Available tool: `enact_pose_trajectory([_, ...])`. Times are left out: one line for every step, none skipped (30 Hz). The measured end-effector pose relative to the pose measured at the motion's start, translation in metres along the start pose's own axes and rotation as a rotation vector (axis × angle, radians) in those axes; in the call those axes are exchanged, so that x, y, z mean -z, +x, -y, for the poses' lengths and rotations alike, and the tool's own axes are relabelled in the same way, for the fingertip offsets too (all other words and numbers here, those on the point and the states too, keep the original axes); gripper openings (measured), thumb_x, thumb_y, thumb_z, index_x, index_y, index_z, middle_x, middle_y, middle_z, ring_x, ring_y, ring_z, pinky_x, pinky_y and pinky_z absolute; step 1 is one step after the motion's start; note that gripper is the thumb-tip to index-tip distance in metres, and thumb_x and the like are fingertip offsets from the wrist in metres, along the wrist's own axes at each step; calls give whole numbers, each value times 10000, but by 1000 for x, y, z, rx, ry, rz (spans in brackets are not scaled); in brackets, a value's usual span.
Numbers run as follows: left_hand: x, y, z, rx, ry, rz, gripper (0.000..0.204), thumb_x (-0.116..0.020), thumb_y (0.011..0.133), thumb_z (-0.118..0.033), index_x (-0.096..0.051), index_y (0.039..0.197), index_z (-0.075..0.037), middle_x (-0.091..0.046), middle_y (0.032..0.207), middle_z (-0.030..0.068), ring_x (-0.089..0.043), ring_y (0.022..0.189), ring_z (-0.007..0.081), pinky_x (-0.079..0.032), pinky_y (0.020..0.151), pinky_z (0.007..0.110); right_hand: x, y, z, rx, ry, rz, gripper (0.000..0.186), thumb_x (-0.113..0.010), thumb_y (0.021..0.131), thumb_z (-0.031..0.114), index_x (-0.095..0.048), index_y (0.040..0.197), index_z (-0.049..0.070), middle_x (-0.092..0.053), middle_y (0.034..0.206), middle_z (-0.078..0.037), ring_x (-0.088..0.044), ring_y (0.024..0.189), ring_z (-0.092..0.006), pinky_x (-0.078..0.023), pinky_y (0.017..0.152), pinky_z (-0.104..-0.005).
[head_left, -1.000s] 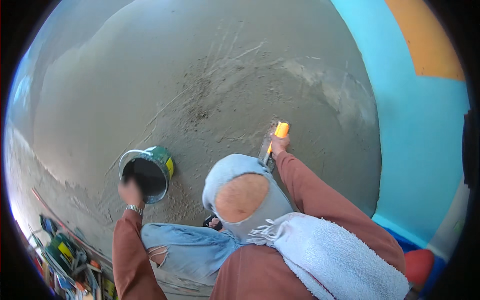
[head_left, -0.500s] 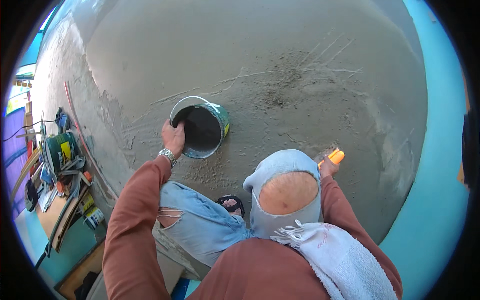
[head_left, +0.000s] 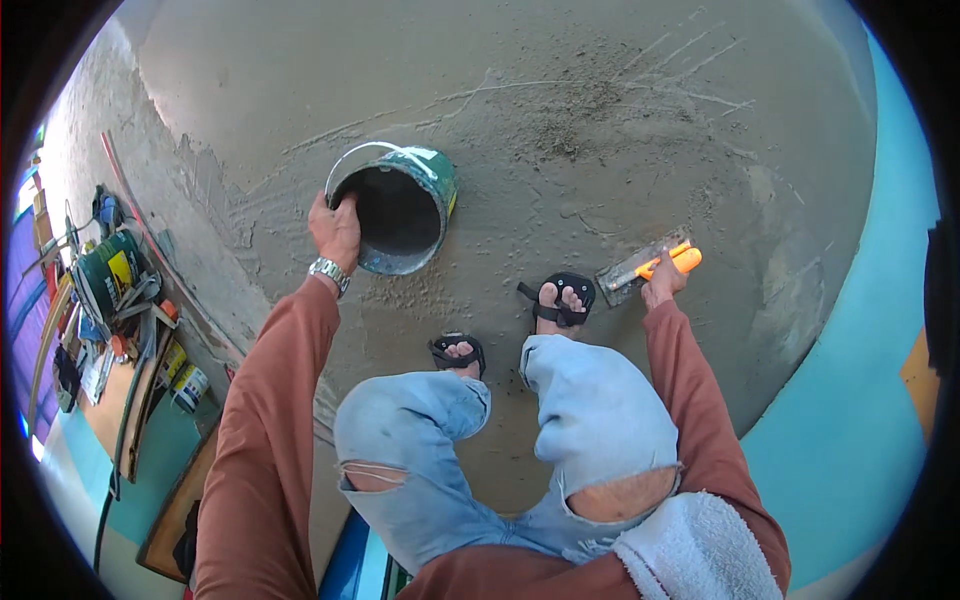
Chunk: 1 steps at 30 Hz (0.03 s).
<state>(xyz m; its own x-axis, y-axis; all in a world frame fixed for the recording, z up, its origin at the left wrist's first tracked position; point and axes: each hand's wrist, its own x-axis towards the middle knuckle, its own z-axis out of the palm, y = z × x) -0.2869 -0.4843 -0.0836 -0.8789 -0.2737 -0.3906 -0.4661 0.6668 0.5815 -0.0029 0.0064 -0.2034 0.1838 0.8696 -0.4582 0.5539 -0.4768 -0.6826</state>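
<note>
A green bucket (head_left: 398, 215) with a pale wire handle (head_left: 385, 147) leans tilted on the grey mortar floor, its mouth turned toward me. My left hand (head_left: 337, 236) grips its near left rim, thumb inside; the dark interior hides how much it contains. On the right, my right hand (head_left: 662, 281) is closed around the orange handle of a plastering trowel (head_left: 628, 274). The trowel's rectangular metal blade is smeared with mortar and lies low over the floor, left of the handle. Whether the blade touches the surface I cannot tell.
Loose mortar crumbs (head_left: 570, 125) lie beyond the bucket. My sandalled feet stand between bucket and trowel. At left, a long thin pipe (head_left: 135, 200) runs beside a board (head_left: 112, 415) piled with tools and another green bucket (head_left: 108, 278). A turquoise wall (head_left: 830, 400) borders the right.
My right knee has swung back and to the right, uncovering my right foot and the trowel blade. The bucket, with my left hand on it, now appears higher in view.
</note>
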Motion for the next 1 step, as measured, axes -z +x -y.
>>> enact_pose_trajectory([-1, 1, -5, 24, 48, 0, 400, -690, 844, -278, -667, 1081, 44, -722, 963, 205, -672, 876, 340, -494, 836, 419, 1, -2, 1, 5, -10, 3, 233, -760, 875, 101, -579, 1008, 39, -615, 842, -43, -591, 621, -143, -510, 555, -324])
